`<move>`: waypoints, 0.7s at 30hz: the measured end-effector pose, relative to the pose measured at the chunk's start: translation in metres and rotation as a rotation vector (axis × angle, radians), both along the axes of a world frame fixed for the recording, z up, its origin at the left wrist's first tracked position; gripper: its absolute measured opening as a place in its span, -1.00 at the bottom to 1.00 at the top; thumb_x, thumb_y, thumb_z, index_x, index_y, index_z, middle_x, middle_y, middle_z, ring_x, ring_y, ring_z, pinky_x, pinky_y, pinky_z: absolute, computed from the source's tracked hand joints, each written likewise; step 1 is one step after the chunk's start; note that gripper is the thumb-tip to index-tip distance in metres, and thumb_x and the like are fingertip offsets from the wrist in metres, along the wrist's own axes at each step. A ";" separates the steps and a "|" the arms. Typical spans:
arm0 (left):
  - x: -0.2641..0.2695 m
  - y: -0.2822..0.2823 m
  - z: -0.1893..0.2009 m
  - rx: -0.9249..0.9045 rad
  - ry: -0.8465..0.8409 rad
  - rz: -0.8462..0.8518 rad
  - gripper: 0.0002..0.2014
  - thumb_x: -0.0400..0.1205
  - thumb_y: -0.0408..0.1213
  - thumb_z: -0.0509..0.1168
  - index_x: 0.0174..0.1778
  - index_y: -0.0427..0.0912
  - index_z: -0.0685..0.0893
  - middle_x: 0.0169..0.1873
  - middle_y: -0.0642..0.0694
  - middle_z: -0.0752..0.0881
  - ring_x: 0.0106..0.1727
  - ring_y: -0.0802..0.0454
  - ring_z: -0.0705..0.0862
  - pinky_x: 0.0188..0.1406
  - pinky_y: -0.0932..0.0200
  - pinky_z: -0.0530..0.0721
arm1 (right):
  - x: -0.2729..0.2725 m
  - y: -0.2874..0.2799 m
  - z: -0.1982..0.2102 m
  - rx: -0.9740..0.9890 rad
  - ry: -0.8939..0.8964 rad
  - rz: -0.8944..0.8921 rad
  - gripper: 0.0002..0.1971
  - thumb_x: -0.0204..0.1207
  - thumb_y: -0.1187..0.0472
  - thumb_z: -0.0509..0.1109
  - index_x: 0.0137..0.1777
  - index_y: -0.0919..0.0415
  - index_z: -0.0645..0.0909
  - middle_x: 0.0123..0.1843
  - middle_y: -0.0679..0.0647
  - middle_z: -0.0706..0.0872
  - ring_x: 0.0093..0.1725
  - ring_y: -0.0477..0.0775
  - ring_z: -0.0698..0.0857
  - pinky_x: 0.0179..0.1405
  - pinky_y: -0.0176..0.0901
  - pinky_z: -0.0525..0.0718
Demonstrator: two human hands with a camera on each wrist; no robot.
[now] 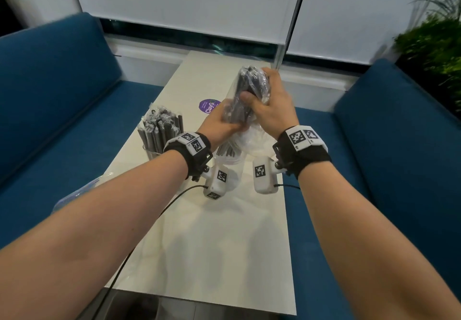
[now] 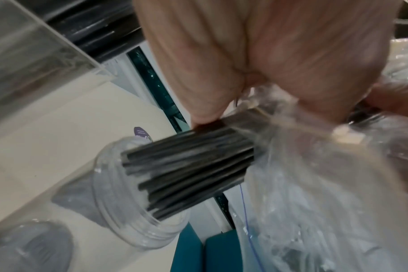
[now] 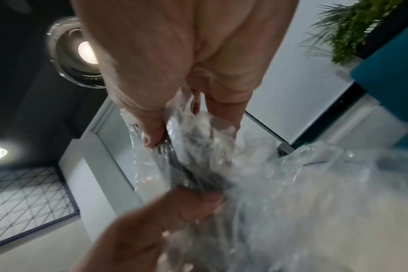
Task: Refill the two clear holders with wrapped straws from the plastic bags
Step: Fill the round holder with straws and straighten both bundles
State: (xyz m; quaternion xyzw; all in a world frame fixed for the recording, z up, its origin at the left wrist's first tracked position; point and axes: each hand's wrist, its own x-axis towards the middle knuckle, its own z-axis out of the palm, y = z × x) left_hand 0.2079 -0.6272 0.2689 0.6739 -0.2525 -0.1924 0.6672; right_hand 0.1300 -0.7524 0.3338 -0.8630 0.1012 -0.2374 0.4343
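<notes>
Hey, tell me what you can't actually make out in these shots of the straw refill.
- Round holder: head view, wrists and bag hide it; whether straws touch its bottom is unclear.
- Left hand fingers: head view, behind the bag.
- Sticker wording: partly covered by the bag.
- Straw count in the bag: right wrist view, motion blur.
- Square holder: base behind the left wrist.

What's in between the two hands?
The plastic bag of dark wrapped straws: right hand grips its top, left hand lower down. Head view shows it.
</notes>
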 end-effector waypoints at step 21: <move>-0.005 0.009 -0.002 0.411 -0.215 -0.013 -0.25 0.56 -0.36 0.54 0.64 -0.13 0.34 0.30 -0.02 0.63 0.24 0.03 0.65 0.17 0.24 0.60 | -0.003 0.000 -0.031 -0.127 0.293 0.079 -0.41 0.71 0.08 0.44 0.70 -0.06 0.34 0.33 0.10 0.73 0.22 0.14 0.70 0.21 -0.12 0.58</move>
